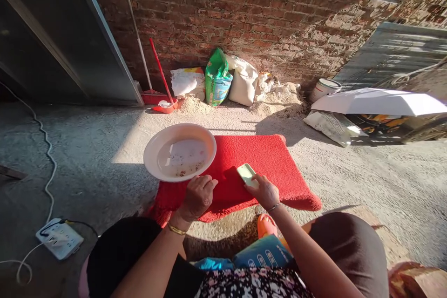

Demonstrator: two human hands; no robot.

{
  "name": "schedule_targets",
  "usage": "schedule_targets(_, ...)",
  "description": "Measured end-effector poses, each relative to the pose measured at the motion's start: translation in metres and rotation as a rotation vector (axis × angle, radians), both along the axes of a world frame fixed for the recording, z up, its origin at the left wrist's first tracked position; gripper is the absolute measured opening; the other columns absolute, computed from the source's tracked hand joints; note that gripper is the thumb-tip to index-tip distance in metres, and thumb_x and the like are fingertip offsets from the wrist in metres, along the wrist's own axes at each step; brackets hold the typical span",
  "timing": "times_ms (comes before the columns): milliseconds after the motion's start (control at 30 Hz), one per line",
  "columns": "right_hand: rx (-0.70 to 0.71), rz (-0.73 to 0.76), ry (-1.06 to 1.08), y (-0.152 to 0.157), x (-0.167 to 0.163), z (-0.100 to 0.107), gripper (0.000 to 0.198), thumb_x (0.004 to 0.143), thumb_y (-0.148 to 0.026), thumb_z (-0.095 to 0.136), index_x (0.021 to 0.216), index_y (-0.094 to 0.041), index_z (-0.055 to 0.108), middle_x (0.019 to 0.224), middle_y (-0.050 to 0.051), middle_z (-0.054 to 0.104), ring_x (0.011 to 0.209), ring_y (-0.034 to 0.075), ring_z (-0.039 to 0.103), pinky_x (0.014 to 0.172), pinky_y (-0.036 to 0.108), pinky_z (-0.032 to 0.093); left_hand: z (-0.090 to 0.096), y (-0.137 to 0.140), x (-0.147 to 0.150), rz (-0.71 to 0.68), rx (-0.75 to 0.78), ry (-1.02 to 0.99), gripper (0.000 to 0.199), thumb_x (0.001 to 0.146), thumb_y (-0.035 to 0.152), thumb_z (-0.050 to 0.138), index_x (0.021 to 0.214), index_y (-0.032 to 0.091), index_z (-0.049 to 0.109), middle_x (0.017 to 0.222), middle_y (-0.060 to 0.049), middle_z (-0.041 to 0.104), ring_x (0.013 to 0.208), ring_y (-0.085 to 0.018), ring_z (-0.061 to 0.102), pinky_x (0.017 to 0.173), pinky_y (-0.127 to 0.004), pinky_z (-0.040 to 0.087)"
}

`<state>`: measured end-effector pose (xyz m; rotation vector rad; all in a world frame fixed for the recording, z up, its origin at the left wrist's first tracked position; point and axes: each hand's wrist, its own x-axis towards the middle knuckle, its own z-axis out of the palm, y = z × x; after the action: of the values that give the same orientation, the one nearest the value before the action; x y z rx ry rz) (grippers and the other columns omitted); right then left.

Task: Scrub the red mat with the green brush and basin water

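Observation:
My right hand, with a bracelet at the wrist, grips the near end of a pale green phone case. It is held above a red fleecy mat, with its rimmed side up. My left hand is closed, fingers curled and thumb pressed to them, by the near rim of a pale plastic basin. Whether it pinches something small is hidden. Dark bits and a little murky water lie on the basin's bottom. The basin stands partly on the mat's left end.
A white power strip with cords lies at lower left. Along the brick wall are a red dustpan, a green sack, a white sack and a bucket. A blue package rests between my knees.

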<state>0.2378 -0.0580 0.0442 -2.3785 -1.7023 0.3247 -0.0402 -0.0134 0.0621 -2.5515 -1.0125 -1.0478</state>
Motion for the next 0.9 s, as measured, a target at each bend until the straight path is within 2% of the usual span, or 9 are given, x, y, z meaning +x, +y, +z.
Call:
schedule_targets(133, -0.034, -0.330, 0.014, -0.025, 0.100, 0.009, 0.051, 0.085, -0.066, 0.069, 0.115, -0.024, 0.073, 0.096, 0.008, 0.072, 0.080, 0.025, 0.069, 0.072, 0.038, 0.052, 0.016, 0.003, -0.018, 0.056, 0.032, -0.080, 0.032, 0.099, 0.004, 0.045, 0.100, 0.022, 0.071, 0.092, -0.007, 0.075, 0.084, -0.021, 0.070, 0.077, -0.036, 0.053)
schedule_targets(233, -0.068, -0.452, -0.015, -0.038, 0.135, 0.018, 0.054, 0.085, -0.068, 0.067, 0.112, -0.021, 0.072, 0.094, 0.011, 0.073, 0.082, 0.028, 0.069, 0.074, 0.041, 0.052, 0.026, 0.010, -0.035, 0.107, 0.017, -0.176, 0.031, 0.097, 0.004, 0.046, 0.102, 0.022, 0.072, 0.093, -0.006, 0.076, 0.086, -0.021, 0.071, 0.079, -0.035, 0.054)
schedule_targets(300, -0.076, -0.439, -0.027, -0.041, 0.125, 0.021, 0.053, 0.085, -0.068, 0.068, 0.111, -0.021, 0.072, 0.098, 0.012, 0.074, 0.084, 0.029, 0.070, 0.074, 0.040, 0.051, 0.030, 0.015, -0.042, 0.118, 0.006, -0.254, 0.031, 0.097, 0.005, 0.046, 0.101, 0.021, 0.071, 0.092, -0.006, 0.076, 0.086, -0.020, 0.071, 0.078, -0.033, 0.055)
schedule_targets(367, -0.063, -0.332, -0.011, -0.041, 0.087, 0.020, 0.046, 0.087, -0.064, 0.070, 0.110, -0.024, 0.072, 0.102, 0.011, 0.075, 0.086, 0.028, 0.071, 0.072, 0.037, 0.049, 0.030, 0.019, -0.044, 0.132, -0.017, -0.311, 0.031, 0.097, 0.005, 0.045, 0.101, 0.021, 0.071, 0.089, -0.005, 0.075, 0.085, -0.020, 0.072, 0.078, -0.032, 0.056)
schedule_targets(533, 0.031, 0.205, 0.030, -0.038, -0.055, 0.006, 0.031, 0.090, -0.053, 0.075, 0.110, -0.029, 0.073, 0.104, 0.005, 0.075, 0.084, 0.022, 0.072, 0.069, 0.029, 0.042, 0.025, 0.028, -0.038, 0.147, -0.049, -0.288, 0.032, 0.095, 0.005, 0.044, 0.099, 0.022, 0.071, 0.087, -0.005, 0.075, 0.082, -0.020, 0.072, 0.076, -0.032, 0.055)
schedule_targets(633, 0.068, 0.429, 0.004, -0.038, -0.103, -0.001, 0.034, 0.089, -0.054, 0.078, 0.110, -0.029, 0.073, 0.102, 0.005, 0.074, 0.086, 0.022, 0.071, 0.071, 0.027, 0.041, 0.021, 0.031, -0.034, 0.145, -0.062, -0.269, 0.032, 0.093, 0.004, 0.044, 0.097, 0.021, 0.071, 0.087, -0.006, 0.075, 0.081, -0.021, 0.071, 0.074, -0.032, 0.055)
schedule_targets(733, 0.060, 0.431, -0.023, -0.043, -0.090, -0.007, 0.034, 0.087, -0.051, 0.080, 0.111, -0.027, 0.073, 0.101, 0.005, 0.074, 0.086, 0.022, 0.071, 0.071, 0.027, 0.041, 0.019, 0.033, -0.032, 0.162, -0.088, -0.257, 0.033, 0.092, 0.004, 0.044, 0.096, 0.021, 0.071, 0.086, -0.006, 0.074, 0.081, -0.021, 0.071, 0.075, -0.033, 0.054)
schedule_targets(800, 0.050, 0.320, -0.035, -0.051, -0.053, -0.010, 0.033, 0.087, -0.050, 0.078, 0.110, -0.027, 0.072, 0.101, 0.005, 0.074, 0.083, 0.022, 0.071, 0.069, 0.028, 0.041, 0.018, 0.033, -0.032, 0.147, -0.086, -0.249, 0.033, 0.093, 0.004, 0.043, 0.096, 0.021, 0.072, 0.086, -0.006, 0.074, 0.081, -0.021, 0.070, 0.075, -0.033, 0.054)
schedule_targets(900, 0.049, 0.051, -0.036, -0.070, 0.019, -0.010, 0.034, 0.085, -0.056, 0.074, 0.104, -0.027, 0.069, 0.101, 0.006, 0.076, 0.078, 0.023, 0.070, 0.065, 0.030, 0.043, 0.018, 0.030, -0.033, 0.129, -0.089, -0.233, 0.034, 0.094, 0.004, 0.043, 0.097, 0.021, 0.072, 0.087, -0.006, 0.073, 0.080, -0.021, 0.068, 0.074, -0.032, 0.053)
